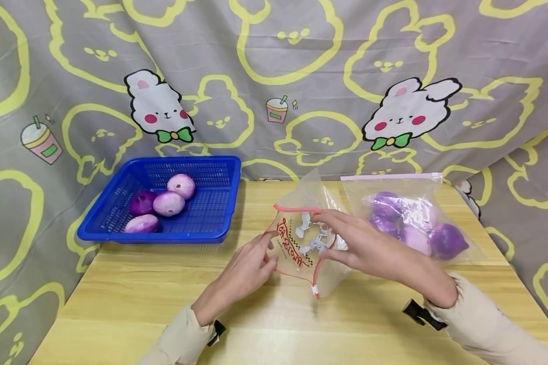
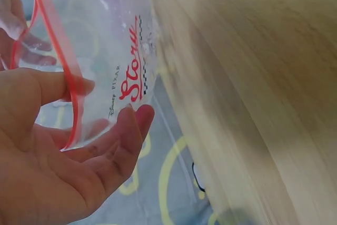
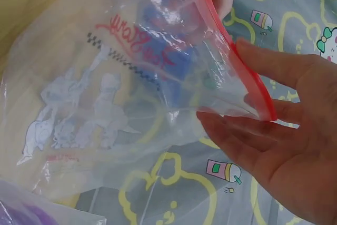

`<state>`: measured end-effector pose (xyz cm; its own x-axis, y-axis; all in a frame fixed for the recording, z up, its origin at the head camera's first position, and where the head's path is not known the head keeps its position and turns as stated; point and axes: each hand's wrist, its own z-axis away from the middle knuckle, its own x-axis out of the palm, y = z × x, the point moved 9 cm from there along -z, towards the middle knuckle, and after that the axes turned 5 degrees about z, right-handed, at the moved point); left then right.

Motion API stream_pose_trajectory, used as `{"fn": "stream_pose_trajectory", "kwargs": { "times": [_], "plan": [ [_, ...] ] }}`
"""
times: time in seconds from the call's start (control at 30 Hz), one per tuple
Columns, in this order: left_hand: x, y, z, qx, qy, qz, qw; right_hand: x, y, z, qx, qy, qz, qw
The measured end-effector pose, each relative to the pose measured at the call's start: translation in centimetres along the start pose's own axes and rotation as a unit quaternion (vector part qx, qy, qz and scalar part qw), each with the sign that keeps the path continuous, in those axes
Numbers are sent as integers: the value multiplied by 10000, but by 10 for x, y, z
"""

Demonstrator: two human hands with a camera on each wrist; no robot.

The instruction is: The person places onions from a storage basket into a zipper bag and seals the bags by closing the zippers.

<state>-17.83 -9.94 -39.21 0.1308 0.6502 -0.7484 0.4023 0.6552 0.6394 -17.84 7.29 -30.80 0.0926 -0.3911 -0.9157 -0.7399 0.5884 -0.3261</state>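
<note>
A clear zip bag (image 1: 297, 243) with a red zip edge and red lettering stands over the table with its mouth spread apart. My left hand (image 1: 248, 266) holds the near-left part of the rim; in the left wrist view its thumb and fingers (image 2: 118, 148) lie on either side of the red strip. On the opposite side my right hand (image 1: 363, 246) grips the rim between thumb and fingers, as the right wrist view also shows. White printed figures (image 3: 79, 109) show on the bag's film. A white slider (image 1: 315, 290) sits at the zip's near end. No onion shows inside.
At the left stands a blue plastic basket (image 1: 201, 223) with several purple onions (image 1: 169, 203) in it. To the right, a second clear zip bag (image 1: 356, 190) with a pale purple zip lies filled with several onions (image 1: 447, 241). A patterned curtain (image 1: 297, 66) hangs behind the wooden table (image 1: 265, 324).
</note>
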Motion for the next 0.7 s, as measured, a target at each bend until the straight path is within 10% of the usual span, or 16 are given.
{"fn": "stream_pose_trajectory", "kwargs": {
  "times": [0.7],
  "plan": [
    [-12, 4, 17, 208, 363, -270, 9988, 0, -4, -8, -399, 154, 237, 9988]
  ]
}}
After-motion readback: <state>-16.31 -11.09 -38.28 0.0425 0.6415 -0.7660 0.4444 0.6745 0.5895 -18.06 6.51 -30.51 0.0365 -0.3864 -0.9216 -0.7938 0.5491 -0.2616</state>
